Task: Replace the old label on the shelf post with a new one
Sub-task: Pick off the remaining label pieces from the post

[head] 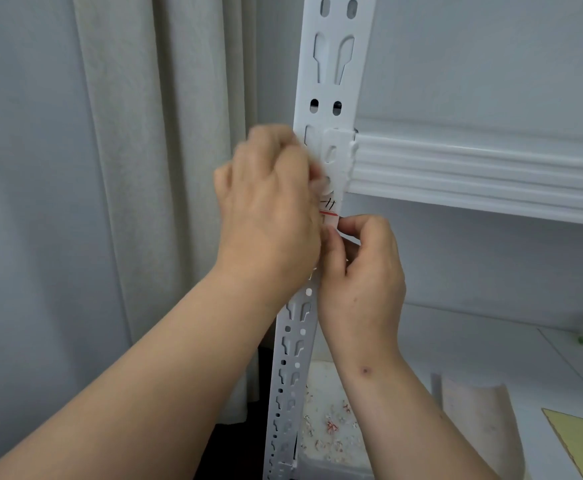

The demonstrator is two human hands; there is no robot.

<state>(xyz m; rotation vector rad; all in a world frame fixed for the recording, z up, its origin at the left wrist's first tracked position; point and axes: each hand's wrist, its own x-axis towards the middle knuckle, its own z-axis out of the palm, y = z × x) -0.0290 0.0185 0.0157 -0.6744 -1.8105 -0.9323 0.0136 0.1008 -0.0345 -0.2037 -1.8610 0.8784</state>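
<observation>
A white slotted shelf post runs top to bottom through the middle. A small white label with black handwriting and a red line sits on the post just below the shelf beam. My left hand is blurred, its fingers curled against the label's upper part. My right hand is below it, thumb and forefinger pinching the label's lower edge. Most of the label is hidden by my fingers.
A white ribbed shelf beam runs right from the post. Pale curtains hang at left. On the lower shelf lie a yellow-green sheet, a beige curved piece and a white tray with scraps.
</observation>
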